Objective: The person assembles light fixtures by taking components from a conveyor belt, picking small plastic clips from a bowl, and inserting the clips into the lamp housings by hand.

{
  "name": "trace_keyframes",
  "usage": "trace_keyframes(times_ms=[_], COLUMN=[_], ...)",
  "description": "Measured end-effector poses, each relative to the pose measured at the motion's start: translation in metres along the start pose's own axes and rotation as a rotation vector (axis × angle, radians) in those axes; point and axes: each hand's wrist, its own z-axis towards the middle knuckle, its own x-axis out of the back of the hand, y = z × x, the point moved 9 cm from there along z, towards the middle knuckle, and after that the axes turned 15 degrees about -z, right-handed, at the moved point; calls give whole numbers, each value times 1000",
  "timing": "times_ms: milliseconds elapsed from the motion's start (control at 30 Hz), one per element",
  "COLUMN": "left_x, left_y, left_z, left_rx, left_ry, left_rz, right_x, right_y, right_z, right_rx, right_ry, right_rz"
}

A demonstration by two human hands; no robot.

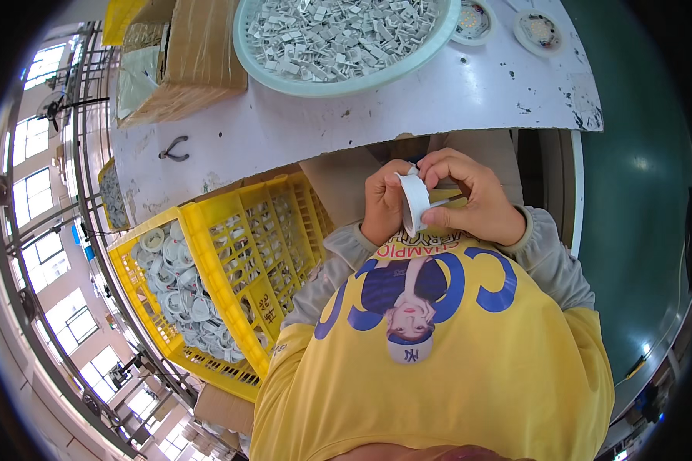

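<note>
A white round lamp housing point(414, 201) is held up on edge in front of my chest, beyond the table's near edge. My left hand point(383, 201) grips its left side, with the fingers closed against it. My right hand point(473, 192) is curled round the other side, thumb near the lower rim and fingertips pinching at the top. A small pale piece point(413, 170) shows between the fingertips at the upper rim; its exact shape is too small to tell. The inside of the housing faces my right hand and is mostly hidden.
A pale basin point(346, 86) full of small white clips stands on the white table point(300, 119). Left of it are a cardboard box point(204, 46) and pliers point(174, 149). Two round LED lamps point(538, 32) lie at right. A yellow crate point(215, 292) holds many white round housings.
</note>
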Motion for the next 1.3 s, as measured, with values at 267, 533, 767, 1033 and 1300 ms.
trace_keyframes(times_ms=[267,533,767,1033,1300], left_x=[3,-12,-1,121,237], left_y=[0,2,3,64,266], left_z=[4,3,9,-19,-220], left_rx=[66,310,277,-72,-1166], left_ry=[35,-370,-256,178,1281], left_rz=[-281,-1307,-1308,-599,485], right_x=[3,67,58,78,199], right_y=[-33,-118,-65,-29,-79], right_z=[3,-10,8,30,43], right_rx=[144,371,70,-55,267], right_ry=[-6,246,121,55,625], right_rz=[-252,-602,-488,-549,-990])
